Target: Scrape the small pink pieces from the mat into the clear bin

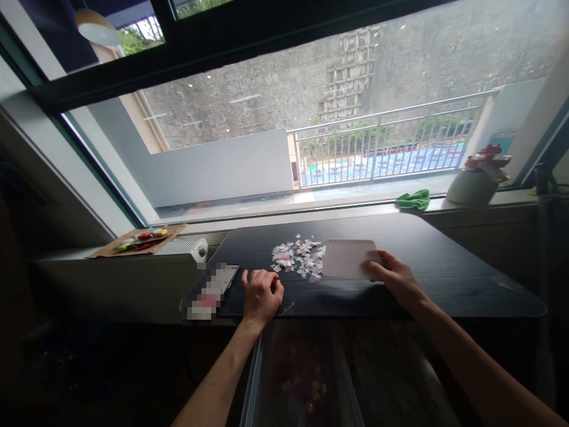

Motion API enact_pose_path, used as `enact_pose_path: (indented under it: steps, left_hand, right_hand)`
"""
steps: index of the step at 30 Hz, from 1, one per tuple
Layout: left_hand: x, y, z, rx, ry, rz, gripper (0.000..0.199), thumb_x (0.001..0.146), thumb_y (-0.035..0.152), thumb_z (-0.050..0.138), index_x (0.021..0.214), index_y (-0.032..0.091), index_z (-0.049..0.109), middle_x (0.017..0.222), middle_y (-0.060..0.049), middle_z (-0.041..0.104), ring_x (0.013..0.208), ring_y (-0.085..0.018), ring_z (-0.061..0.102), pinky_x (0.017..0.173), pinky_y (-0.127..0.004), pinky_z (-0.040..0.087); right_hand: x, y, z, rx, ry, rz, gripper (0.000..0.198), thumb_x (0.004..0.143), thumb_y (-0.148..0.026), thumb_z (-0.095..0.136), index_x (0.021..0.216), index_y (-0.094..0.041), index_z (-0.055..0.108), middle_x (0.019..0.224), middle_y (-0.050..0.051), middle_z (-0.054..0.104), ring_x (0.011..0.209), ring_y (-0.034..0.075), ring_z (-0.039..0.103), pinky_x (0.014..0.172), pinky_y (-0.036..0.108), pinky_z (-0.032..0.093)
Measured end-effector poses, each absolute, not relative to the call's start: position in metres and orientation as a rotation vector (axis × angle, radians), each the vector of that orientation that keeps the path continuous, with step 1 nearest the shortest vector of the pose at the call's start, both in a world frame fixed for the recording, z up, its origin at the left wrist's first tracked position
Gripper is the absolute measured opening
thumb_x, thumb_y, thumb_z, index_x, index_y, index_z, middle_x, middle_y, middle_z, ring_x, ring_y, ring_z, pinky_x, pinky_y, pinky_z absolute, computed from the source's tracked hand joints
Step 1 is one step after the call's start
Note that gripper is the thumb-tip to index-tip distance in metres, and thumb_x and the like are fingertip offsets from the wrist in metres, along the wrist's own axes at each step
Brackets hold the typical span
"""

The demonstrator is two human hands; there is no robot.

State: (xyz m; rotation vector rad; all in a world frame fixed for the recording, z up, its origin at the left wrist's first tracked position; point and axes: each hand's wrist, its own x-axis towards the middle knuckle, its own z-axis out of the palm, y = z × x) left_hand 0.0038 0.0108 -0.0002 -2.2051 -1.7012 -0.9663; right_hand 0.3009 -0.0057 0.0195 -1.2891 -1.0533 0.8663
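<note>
My right hand (393,274) grips the right edge of a pale, flat rectangular piece with rounded corners (347,258), thumb in front and fingers behind; its material I cannot make out. The left edge of that piece meets a loose heap of small whitish and pinkish paper scraps (297,256) on the dark table (444,261). Left of the heap and nearer to me, my left hand (261,290) rests at the table's front with fingers curled. Whether anything is inside those fingers is hidden. A phone (230,277), partly blurred out, lies beside it.
Below the table's front edge stands a clear plastic bin (306,379) with some scraps inside. A green cloth (412,200) and a whitish pot (473,185) sit on the windowsill. At left, a brown board (137,240) with colourful items rests near a white radiator (182,249).
</note>
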Motion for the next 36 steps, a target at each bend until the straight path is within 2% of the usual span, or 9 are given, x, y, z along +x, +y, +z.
enact_pose_path:
  steps: [6,19,25,29,36]
  left_hand:
    - [0.004,0.013,-0.001,-2.2,-1.775,-1.048,0.013,0.078,0.023,0.052,0.077,0.022,0.065,0.079,-0.003,0.068,0.086,-0.023,0.06,0.105,-0.053,0.027]
    - [0.004,0.015,-0.003,-2.186,-1.819,-1.083,0.014,0.077,0.022,0.051,0.076,0.022,0.065,0.078,-0.003,0.068,0.087,-0.023,0.06,0.105,-0.053,0.028]
    - [0.005,0.013,-0.001,-2.184,-1.812,-1.065,0.013,0.077,0.022,0.052,0.075,0.022,0.065,0.076,-0.003,0.067,0.087,-0.023,0.06,0.105,-0.052,0.028]
    - [0.006,0.011,0.002,-2.216,-1.778,-1.033,0.011,0.076,0.022,0.053,0.075,0.022,0.064,0.079,-0.003,0.067,0.086,-0.022,0.059,0.106,-0.053,0.026]
    - [0.007,0.005,0.005,-2.365,-1.602,-0.944,0.009,0.077,0.024,0.054,0.077,0.023,0.063,0.083,-0.002,0.067,0.091,-0.022,0.058,0.111,-0.054,0.021]
  right_hand:
    - [0.291,-0.006,0.016,-1.337,-1.238,0.795,0.026,0.063,-0.036,0.067,0.086,-0.022,0.063,0.079,0.002,0.071,0.074,0.021,0.066,0.065,0.032,0.053]
    - [0.286,-0.009,0.019,-1.275,-1.221,0.816,0.041,0.06,-0.047,0.073,0.09,-0.021,0.062,0.082,0.006,0.072,0.075,0.023,0.067,0.065,0.035,0.055]
    - [0.287,-0.01,0.017,-1.264,-1.303,0.842,0.037,0.062,-0.047,0.072,0.086,-0.021,0.064,0.08,0.005,0.073,0.076,0.023,0.068,0.065,0.034,0.056]
    - [0.287,-0.01,0.016,-1.259,-1.259,0.841,0.041,0.061,-0.046,0.073,0.091,-0.021,0.062,0.083,0.006,0.072,0.077,0.023,0.068,0.066,0.034,0.056]
    - [0.282,-0.006,0.014,-1.212,-1.263,0.86,0.042,0.061,-0.05,0.074,0.088,-0.021,0.06,0.084,0.006,0.071,0.078,0.024,0.067,0.069,0.037,0.057]
